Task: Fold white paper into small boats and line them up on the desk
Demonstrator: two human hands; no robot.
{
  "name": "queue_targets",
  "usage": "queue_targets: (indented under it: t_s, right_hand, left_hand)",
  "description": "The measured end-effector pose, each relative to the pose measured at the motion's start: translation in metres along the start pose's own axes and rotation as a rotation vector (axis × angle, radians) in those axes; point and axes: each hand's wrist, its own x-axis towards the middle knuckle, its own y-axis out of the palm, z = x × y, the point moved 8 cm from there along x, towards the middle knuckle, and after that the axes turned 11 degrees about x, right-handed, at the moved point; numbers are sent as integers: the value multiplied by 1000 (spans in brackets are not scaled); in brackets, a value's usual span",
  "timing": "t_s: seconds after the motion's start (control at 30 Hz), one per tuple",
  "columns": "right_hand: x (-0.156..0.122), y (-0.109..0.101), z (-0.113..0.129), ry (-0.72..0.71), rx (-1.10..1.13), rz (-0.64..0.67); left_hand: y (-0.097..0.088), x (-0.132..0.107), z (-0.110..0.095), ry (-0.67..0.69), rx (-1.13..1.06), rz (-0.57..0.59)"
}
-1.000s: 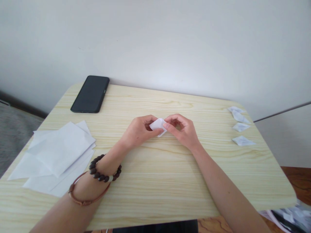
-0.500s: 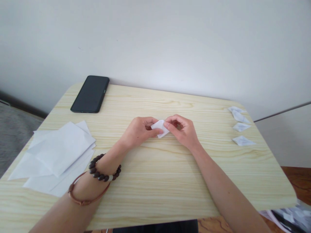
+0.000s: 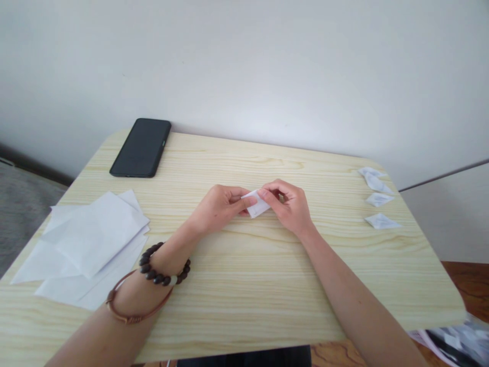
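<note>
A small folded piece of white paper (image 3: 259, 206) is held between my two hands over the middle of the table. My left hand (image 3: 222, 206) pinches its left side, thumb on top and fingers behind. On the upper right edge, my right hand (image 3: 287, 205) grips it with thumb and forefinger. The fingers cover parts of the paper, so its full shape is hidden. A dark beaded bracelet (image 3: 156, 275) and a brown cord bracelet (image 3: 133, 319) circle my left wrist and forearm.
Loose white paper sheets (image 3: 95, 234) overlap on the left of the wooden table (image 3: 244, 295). A black tablet-like device (image 3: 141, 148) lies at the back left. Several folded paper pieces (image 3: 382, 221) line the right edge. A white wall (image 3: 267, 71) stands behind.
The small paper's top has been folded down or turned, so its outline now looks more like a flat rectangle than a pointed shape. Both hands stay nearly in place.
</note>
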Motion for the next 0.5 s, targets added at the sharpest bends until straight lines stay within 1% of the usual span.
queue_targets:
  t_s: [0.2, 0.37, 0.5]
  right_hand:
    - [0, -4, -2, 3, 54, -49]
    - [0, -4, -1, 2, 49, -40]
    - [0, -4, 0, 1, 45, -45]
  left_hand:
    - [-4, 0, 1, -54, -69, -44]
    - [-2, 0, 0, -28, -128, -33]
    - [-2, -1, 0, -18, -116, -41]
